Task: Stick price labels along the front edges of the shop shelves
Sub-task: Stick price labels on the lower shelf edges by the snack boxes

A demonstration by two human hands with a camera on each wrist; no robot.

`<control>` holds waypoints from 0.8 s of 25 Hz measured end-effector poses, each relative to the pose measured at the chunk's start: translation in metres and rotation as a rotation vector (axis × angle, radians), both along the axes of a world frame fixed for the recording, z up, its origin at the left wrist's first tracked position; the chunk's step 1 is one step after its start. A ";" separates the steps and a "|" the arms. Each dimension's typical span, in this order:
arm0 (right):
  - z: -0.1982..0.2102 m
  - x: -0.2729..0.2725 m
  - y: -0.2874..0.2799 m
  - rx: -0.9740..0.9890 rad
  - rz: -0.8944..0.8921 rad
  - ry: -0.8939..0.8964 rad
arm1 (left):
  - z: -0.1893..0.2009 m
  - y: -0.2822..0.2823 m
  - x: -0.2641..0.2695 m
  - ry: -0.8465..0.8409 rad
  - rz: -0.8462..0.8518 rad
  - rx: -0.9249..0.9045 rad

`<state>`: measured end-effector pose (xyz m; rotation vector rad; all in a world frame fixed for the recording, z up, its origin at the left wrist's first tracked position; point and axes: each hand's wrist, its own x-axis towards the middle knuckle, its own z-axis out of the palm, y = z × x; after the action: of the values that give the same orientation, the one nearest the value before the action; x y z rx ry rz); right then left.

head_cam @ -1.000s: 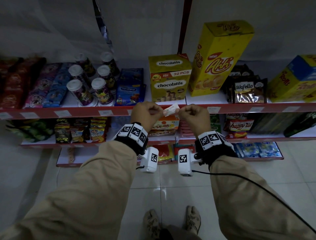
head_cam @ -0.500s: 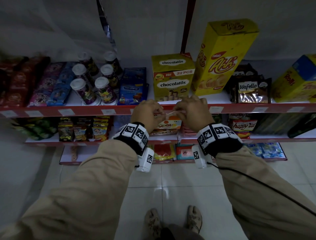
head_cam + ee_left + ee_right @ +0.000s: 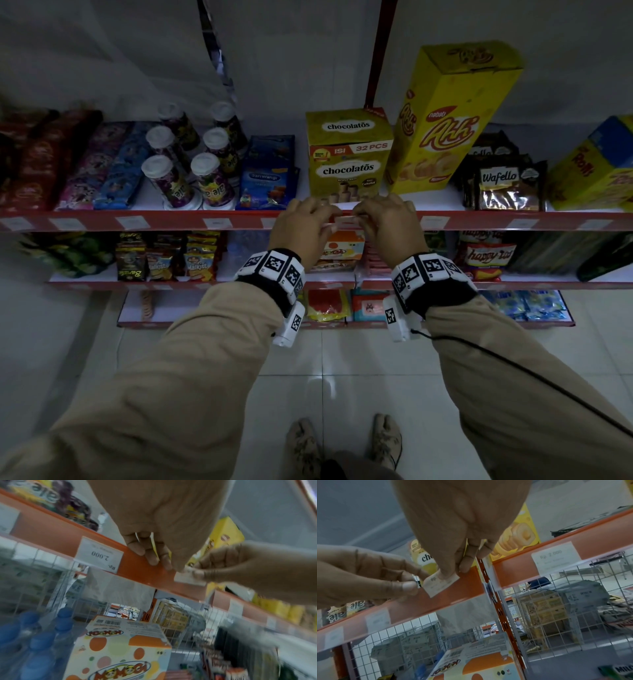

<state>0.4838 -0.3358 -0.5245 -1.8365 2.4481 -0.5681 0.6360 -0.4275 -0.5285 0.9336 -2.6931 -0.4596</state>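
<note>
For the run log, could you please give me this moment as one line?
step: placing label | price label on top shelf edge, below chocolatos box | left hand: pinches label | right hand: presses label

From head height we look down and forward at the red shelf edge (image 3: 171,219). Our wrist cameras sit close beneath it, facing up from either side, somewhat blurred; all three views share the price label (image 3: 440,584).
</note>
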 end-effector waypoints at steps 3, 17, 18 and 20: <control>-0.002 0.000 0.002 0.027 0.012 0.011 | -0.001 0.000 -0.003 -0.110 0.004 -0.096; -0.003 -0.004 0.016 0.161 -0.042 0.138 | 0.001 -0.004 -0.010 -0.200 -0.045 -0.197; -0.004 -0.004 0.016 0.162 -0.043 0.145 | 0.001 -0.004 -0.010 -0.197 -0.047 -0.202; -0.005 -0.004 0.016 0.166 -0.051 0.151 | -0.001 -0.004 -0.008 -0.193 -0.049 -0.219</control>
<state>0.4796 -0.3197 -0.5297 -1.8188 2.5533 -0.2266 0.6283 -0.4319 -0.5294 0.8911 -2.8695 -0.0825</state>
